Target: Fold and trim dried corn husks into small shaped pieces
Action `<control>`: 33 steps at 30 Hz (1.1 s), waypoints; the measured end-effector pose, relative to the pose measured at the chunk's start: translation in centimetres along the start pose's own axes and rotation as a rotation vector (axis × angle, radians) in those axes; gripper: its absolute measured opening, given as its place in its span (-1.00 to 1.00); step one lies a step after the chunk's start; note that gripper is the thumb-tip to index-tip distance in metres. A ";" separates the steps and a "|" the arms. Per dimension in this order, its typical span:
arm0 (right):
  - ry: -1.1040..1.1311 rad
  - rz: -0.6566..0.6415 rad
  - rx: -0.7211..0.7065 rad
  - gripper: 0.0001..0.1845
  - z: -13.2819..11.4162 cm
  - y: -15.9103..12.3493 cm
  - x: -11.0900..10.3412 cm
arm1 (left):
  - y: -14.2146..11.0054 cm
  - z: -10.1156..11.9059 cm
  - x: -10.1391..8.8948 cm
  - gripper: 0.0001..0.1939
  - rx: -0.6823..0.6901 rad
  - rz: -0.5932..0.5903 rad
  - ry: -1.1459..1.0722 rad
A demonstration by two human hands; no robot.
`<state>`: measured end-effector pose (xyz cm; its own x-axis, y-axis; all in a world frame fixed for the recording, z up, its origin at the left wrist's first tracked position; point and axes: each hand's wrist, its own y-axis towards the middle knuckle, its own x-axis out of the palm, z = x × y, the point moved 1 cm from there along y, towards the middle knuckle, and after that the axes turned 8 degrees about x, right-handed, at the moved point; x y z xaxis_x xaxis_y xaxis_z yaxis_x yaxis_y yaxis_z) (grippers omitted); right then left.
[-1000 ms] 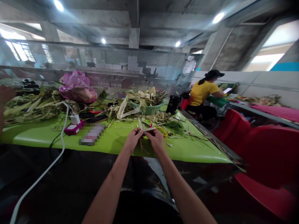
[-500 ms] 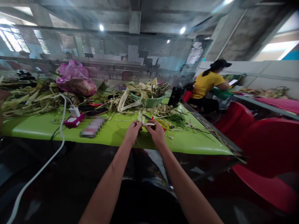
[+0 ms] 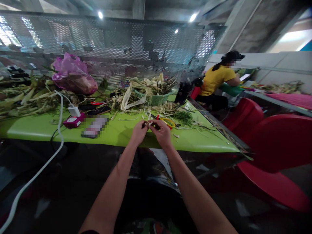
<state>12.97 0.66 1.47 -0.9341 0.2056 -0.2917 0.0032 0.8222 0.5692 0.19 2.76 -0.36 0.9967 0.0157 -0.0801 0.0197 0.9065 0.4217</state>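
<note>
Pinching the strip [image 3: 149,116] between the fingers [image 3: 143,123] of our left hand [image 3: 138,132] and right hand [image 3: 163,132], we hold it over the surface [image 3: 200,139], near the basket [image 3: 158,99].

Nothing readable anywhere, no words or numbers! Left of centre, the phone [image 3: 95,126] is pixelated over, so nothing comes through; right beside it, the purple power box [image 3: 73,120] shows a pale mark, too small to make out; and upper right, the bright panel [image 3: 245,77] by the co-worker [image 3: 215,80] is just white glare.
</note>
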 end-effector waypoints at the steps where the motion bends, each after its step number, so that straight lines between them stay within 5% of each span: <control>1: 0.014 -0.001 0.011 -0.77 0.1 0.0 0.1 | 0.0 0.1 0.0 -0.90 0.013 -0.016 0.009; 6: 0.120 0.033 0.096 -0.64 0.6 0.1 0.4 | -0.1 0.6 0.0 -0.87 0.061 -0.098 0.040; 14: 0.042 0.083 0.063 -0.83 0.6 0.1 0.1 | -0.2 0.5 0.1 -0.81 0.073 -0.145 -0.032; 33: -0.074 0.105 0.091 -0.81 0.4 0.3 -0.3 | -0.5 1.0 -0.2 -0.83 0.048 -0.041 0.043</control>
<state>13.37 1.05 1.46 -0.8982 0.3286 -0.2918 0.1348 0.8380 0.5287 0.06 1.85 0.32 0.9906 -0.0016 -0.1368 0.0649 0.8857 0.4598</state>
